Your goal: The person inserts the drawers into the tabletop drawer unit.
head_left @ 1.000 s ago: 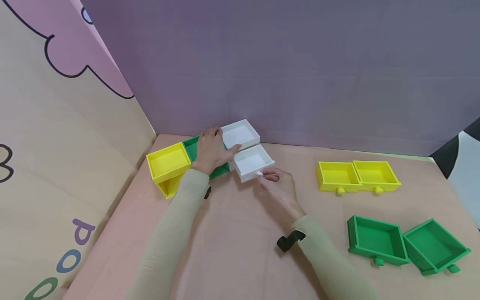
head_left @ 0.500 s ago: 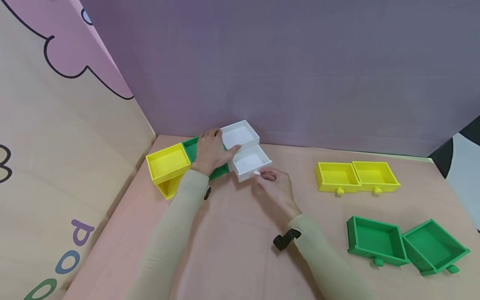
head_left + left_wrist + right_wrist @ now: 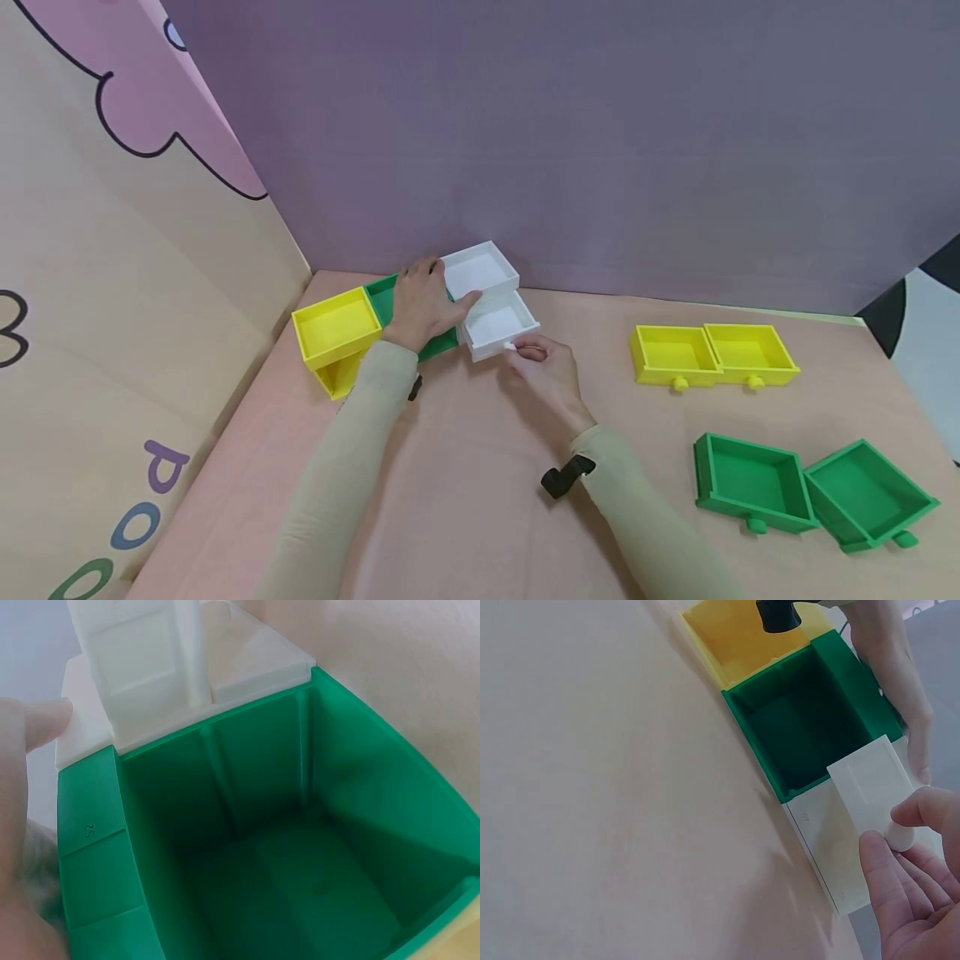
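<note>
A row of joined drawer casings stands on the cloth: a yellow casing [image 3: 337, 325], a green casing [image 3: 292, 870] and a white casing [image 3: 480, 271]. A white drawer [image 3: 497, 321] sits partly inside the white casing's lower opening. My right hand [image 3: 546, 371] pinches the drawer's white knob [image 3: 900, 836] between thumb and fingers. My left hand [image 3: 423, 308] rests across the top of the green casing, its thumb stretched onto the white casing. Inside the green casing, the lower compartment holds nothing in the left wrist view. Much of the green casing is hidden by my left hand in the head view.
Two yellow drawers [image 3: 678, 354] with knobs lie side by side on the right. Nearer to me are two green drawers [image 3: 753, 479], one turned at an angle. A grey wall [image 3: 600, 150] rises behind the pink cloth [image 3: 465, 500], and a printed wall [image 3: 150, 292] bounds the left.
The white drawer has slid a little further into its casing, moving left with my right hand on its knob. My left hand has stayed in place.
</note>
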{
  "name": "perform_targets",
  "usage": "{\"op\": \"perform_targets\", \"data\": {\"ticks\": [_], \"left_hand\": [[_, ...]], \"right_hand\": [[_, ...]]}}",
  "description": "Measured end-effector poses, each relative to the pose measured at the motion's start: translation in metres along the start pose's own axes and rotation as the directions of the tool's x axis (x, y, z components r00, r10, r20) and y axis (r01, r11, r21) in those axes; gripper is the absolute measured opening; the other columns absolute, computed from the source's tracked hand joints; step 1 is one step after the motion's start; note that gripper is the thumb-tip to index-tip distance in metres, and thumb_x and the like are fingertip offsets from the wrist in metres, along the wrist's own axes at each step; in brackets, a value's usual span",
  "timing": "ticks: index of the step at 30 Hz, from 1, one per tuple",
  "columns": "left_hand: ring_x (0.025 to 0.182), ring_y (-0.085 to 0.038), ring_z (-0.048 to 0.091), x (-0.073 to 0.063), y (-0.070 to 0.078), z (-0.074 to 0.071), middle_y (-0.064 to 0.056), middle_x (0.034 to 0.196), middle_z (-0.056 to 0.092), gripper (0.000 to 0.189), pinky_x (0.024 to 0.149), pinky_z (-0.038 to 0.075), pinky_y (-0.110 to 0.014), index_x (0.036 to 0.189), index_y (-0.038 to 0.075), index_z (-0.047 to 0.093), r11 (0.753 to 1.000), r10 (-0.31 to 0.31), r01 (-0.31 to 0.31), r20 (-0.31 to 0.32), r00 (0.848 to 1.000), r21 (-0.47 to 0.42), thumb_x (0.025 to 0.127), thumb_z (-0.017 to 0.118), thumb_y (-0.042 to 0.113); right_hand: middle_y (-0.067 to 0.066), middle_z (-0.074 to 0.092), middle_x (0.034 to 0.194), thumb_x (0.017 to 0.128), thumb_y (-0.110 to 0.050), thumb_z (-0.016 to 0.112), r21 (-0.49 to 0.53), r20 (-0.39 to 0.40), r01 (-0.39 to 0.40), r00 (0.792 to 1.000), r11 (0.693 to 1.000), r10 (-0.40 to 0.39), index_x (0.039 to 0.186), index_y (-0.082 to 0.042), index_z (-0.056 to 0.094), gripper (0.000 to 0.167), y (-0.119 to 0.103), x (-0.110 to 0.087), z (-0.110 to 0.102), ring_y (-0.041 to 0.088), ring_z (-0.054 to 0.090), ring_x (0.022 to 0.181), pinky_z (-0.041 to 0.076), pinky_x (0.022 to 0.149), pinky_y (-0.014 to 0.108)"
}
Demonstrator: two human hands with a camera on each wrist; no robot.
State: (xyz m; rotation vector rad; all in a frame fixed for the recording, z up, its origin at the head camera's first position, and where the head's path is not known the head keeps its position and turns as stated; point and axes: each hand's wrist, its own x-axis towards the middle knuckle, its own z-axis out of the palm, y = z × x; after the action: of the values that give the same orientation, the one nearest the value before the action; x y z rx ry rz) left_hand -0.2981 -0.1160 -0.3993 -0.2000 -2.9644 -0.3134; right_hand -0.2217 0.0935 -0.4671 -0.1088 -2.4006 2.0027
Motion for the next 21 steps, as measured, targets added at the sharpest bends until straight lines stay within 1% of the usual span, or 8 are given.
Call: {"op": "perform_targets", "data": {"ticks": [3,6,12,14,18,21], "left_hand": [[0.149,-0.035,0.048,-0.0003,-0.0002,0.0005,-0.019,0.160,0.052,0.092,0.127,0.037,-0.053,0.155,-0.002,0.050,1.000,-0.001,0.001,0.002,1.000,0.003,0.098,0.050,0.071],[0.150,-0.035,0.047,-0.0001,-0.0005,0.0005,-0.019,0.160,0.052,0.091,0.127,0.037,-0.053,0.155,-0.002,0.050,1.000,-0.003,0.003,0.002,1.000,0.001,0.098,0.050,0.071],[0.149,-0.036,0.048,0.0006,0.0001,-0.0004,-0.019,0.160,0.052,0.091,0.127,0.037,-0.053,0.155,-0.001,0.051,1.000,-0.002,0.002,-0.001,1.000,0.003,0.099,0.049,0.071],[0.149,-0.036,0.047,0.0005,0.0003,-0.0002,-0.019,0.160,0.051,0.091,0.127,0.037,-0.053,0.155,-0.001,0.051,1.000,-0.003,0.003,0.003,1.000,0.004,0.099,0.049,0.070],[0.151,-0.036,0.046,0.0004,0.0004,-0.0008,-0.019,0.161,0.051,0.092,0.128,0.036,-0.053,0.156,-0.001,0.049,1.000,-0.007,0.007,0.013,1.000,0.010,0.099,0.049,0.071],[0.151,-0.036,0.045,0.0002,-0.0001,-0.0017,-0.019,0.161,0.051,0.093,0.128,0.035,-0.052,0.157,-0.001,0.048,1.000,-0.007,0.007,0.013,1.000,0.011,0.099,0.049,0.071]], "right_hand": [[0.012,0.082,0.096,0.091,-0.011,0.079,-0.004,-0.005,0.004,1.000,1.000,-0.004,0.108,-0.001,0.077,0.020,0.0002,-0.0012,-0.0002,0.032,0.080,0.086,0.062,0.072,0.023],[0.011,0.082,0.096,0.091,-0.011,0.079,-0.012,-0.006,0.009,1.000,1.000,-0.009,0.108,-0.002,0.077,0.020,0.0003,-0.0011,-0.0008,0.034,0.080,0.086,0.063,0.072,0.024],[0.014,0.082,0.098,0.092,-0.011,0.078,-0.021,-0.003,0.008,1.000,1.000,-0.008,0.110,-0.001,0.078,0.021,0.0003,0.0024,-0.0022,0.029,0.080,0.085,0.064,0.072,0.025],[0.016,0.082,0.100,0.092,-0.011,0.078,-0.018,-0.006,0.007,1.000,1.000,-0.007,0.111,0.000,0.077,0.022,0.0002,0.0036,-0.0026,0.026,0.080,0.084,0.063,0.071,0.023],[0.015,0.082,0.102,0.092,-0.013,0.078,-0.048,-0.018,0.010,1.000,0.999,-0.011,0.112,-0.001,0.078,0.023,0.0004,0.0061,-0.0029,0.009,0.076,0.081,0.059,0.071,0.016],[0.014,0.082,0.103,0.092,-0.015,0.079,-0.067,-0.027,0.016,0.999,0.998,-0.018,0.112,-0.002,0.079,0.023,-0.0002,0.0069,-0.0022,0.001,0.071,0.080,0.056,0.072,0.014]]}}
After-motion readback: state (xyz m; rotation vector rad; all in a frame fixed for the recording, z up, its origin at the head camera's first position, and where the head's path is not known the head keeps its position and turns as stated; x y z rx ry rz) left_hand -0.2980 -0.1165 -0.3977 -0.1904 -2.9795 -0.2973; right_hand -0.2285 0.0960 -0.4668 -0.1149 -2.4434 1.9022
